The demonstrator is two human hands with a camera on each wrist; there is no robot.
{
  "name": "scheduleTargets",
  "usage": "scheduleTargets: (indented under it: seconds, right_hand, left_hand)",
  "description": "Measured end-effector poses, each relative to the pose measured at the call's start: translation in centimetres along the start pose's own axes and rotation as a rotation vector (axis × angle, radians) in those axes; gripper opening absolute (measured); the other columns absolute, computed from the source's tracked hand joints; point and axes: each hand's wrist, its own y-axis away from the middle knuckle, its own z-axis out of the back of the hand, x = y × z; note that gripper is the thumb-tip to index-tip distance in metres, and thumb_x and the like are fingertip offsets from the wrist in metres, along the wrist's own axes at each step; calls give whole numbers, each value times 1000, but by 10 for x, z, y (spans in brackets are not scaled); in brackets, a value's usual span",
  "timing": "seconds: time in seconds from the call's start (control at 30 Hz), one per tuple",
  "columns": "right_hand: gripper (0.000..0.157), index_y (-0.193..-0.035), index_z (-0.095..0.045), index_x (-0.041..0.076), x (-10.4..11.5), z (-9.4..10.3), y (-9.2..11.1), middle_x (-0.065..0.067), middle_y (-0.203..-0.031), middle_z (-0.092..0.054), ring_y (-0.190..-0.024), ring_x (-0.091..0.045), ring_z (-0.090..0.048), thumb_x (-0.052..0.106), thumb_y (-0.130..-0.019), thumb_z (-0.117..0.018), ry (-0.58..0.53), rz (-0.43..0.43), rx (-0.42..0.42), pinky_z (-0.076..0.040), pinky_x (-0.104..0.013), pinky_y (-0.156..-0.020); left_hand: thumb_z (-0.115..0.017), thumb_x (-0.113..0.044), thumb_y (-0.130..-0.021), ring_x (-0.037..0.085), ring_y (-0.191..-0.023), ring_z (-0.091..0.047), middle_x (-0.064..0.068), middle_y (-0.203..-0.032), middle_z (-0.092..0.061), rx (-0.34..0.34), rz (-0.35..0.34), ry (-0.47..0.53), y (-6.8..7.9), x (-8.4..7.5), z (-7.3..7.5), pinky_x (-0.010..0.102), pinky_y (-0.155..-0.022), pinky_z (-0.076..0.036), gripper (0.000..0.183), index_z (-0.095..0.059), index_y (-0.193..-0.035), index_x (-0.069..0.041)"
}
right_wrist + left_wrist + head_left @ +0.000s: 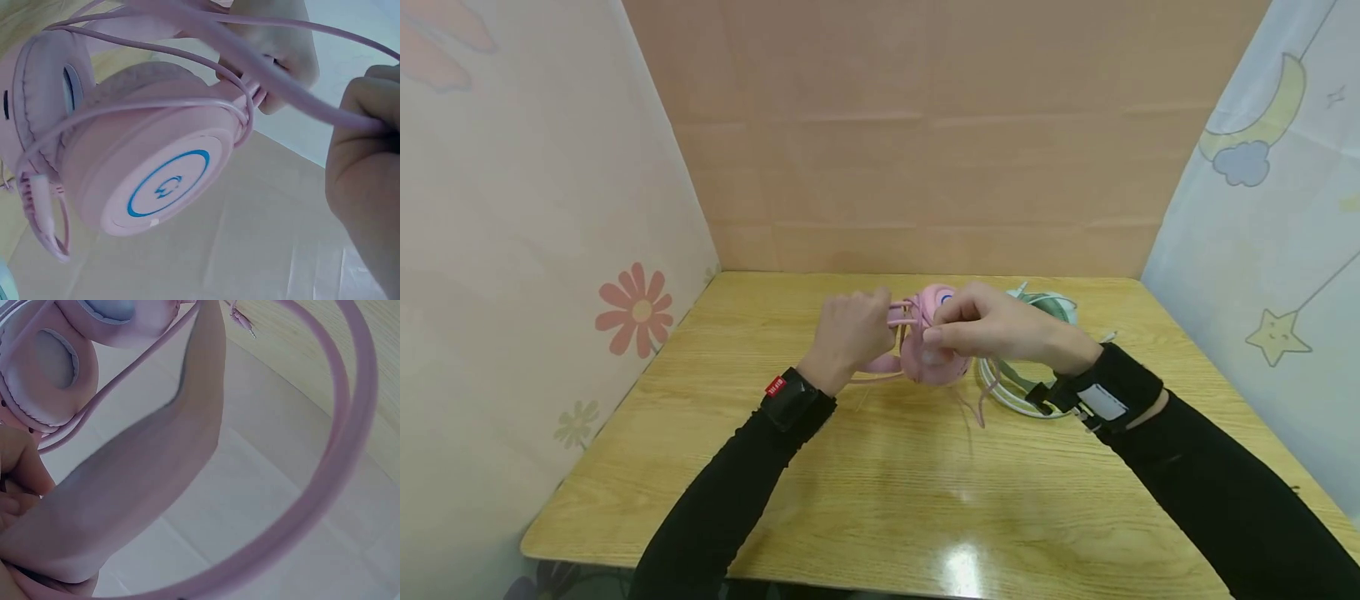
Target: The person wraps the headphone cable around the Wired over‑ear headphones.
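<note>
A pair of pink headphones [925, 358] is held up above the table, its cable wound around it. My left hand [853, 333] grips the headband [144, 469] and strands of cable beside it. On the other side, my right hand [1000, 325] pinches the pink cable [294, 103] near the ear cups. One ear cup [165, 184] faces the right wrist view with a blue ring and logo. A loop of cable [350, 425] arcs wide in the left wrist view. A metal-tipped plug [245, 324] dangles there, and a cable end hangs below the headphones.
Green headphones [1051, 305] with a coiled whitish cable [1018, 407] lie on the wooden table [850, 492], behind and under my right wrist. A tan wall [925, 167] stands at the back, with patterned white panels [550, 208] on both sides.
</note>
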Motion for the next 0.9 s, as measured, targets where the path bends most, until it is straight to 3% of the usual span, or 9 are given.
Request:
scheduleTargets:
  seconds: [0.1, 0.33, 0.6, 0.7, 0.9]
  right_hand:
    - [31, -67, -58, 8, 3, 3, 0, 7, -60, -34, -53, -9, -30, 13, -97, -58, 9, 30, 9, -27, -26, -49]
    - [30, -72, -67, 8, 17, 11, 1, 2, -62, -39, -54, -13, -32, 17, -98, -54, -22, 28, 14, -25, -28, -49]
    - [30, -72, -65, 6, 24, 19, -8, 6, -60, -39, -54, -6, -33, 16, -99, -57, 112, -7, -10, -25, -24, -50]
    - [28, -74, -67, 8, 28, 23, -10, 4, -62, -47, -54, -6, -36, 17, -99, -58, 173, -15, -15, -28, -24, -50]
    - [30, -74, -67, 7, 34, 32, -13, 1, -64, -49, -58, -9, -40, 20, -99, -58, 261, -62, -48, -33, -26, -54]
  left_hand:
    - [-70, -5, -73, 8, -45, -25, -6, -55, -28, 5, -8, -7, 0, -1, 0, 23, -43, -19, 21, -50, -70, -11]
    - [-70, -7, -73, 8, -47, -24, -6, -56, -27, 9, -38, -35, 1, -4, 0, 24, -45, -18, 19, -51, -71, -12]
    - [-68, -7, -76, 8, -46, -22, -6, -55, -27, -11, -61, -8, 2, -7, 1, 24, -45, -16, 20, -49, -70, -13]
    - [-68, -7, -76, 8, -46, -23, -6, -55, -27, -7, -65, 8, 3, -8, 3, 23, -45, -17, 21, -49, -70, -13]
    - [-68, -5, -72, 7, -46, -21, -7, -55, -27, -36, -92, 0, 4, -10, 4, 22, -45, -16, 21, -49, -69, -13]
